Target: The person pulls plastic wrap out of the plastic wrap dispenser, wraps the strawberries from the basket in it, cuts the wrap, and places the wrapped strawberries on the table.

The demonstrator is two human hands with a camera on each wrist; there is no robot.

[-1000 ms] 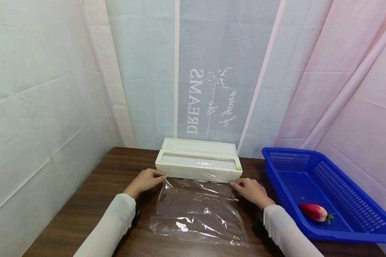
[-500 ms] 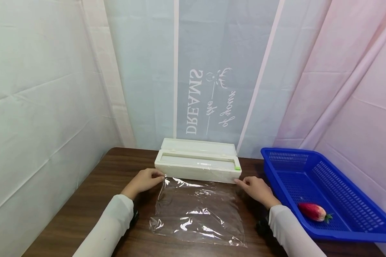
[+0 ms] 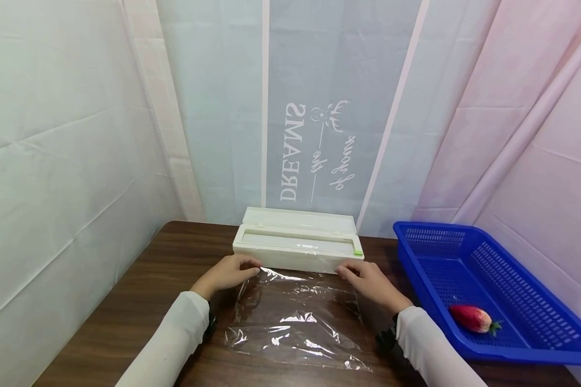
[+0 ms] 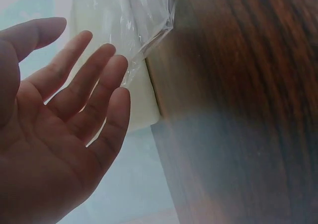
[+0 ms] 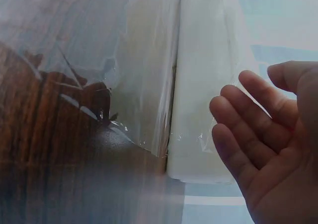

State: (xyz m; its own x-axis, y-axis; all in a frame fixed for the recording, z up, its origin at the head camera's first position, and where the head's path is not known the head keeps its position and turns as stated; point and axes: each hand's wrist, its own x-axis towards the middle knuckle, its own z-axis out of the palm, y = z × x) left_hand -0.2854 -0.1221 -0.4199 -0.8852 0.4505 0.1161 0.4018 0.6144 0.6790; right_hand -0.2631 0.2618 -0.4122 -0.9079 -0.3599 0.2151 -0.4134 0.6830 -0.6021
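A white cling film dispenser [image 3: 297, 260] lies on the table with its lid flipped up at the back. From its front, a crinkled sheet of clear cling film [image 3: 295, 317] spreads over the wood toward me. My left hand [image 3: 228, 275] is at the film's upper left, fingertips right at the dispenser's front edge. At the upper right, my right hand [image 3: 375, 285] sits the same way. The wrist views show relaxed fingers, with each thumb apart from them: the left hand [image 4: 64, 119] near a loose film corner, the right hand [image 5: 268, 139] over the dispenser's front.
A blue plastic basket [image 3: 457, 274] stands at the right, with one long red fruit, strawberry-like with green leaves [image 3: 472, 318], inside. A small green slider [image 3: 358, 252] is at the dispenser's right end. Behind the brown wooden table [image 3: 130, 301] hangs a printed curtain [image 3: 339, 64].
Both hands have shifted inward along the dispenser's front, the left one rightward and the right one leftward. Just before, the right hand had moved slightly outward. Dispenser and basket stay in place.
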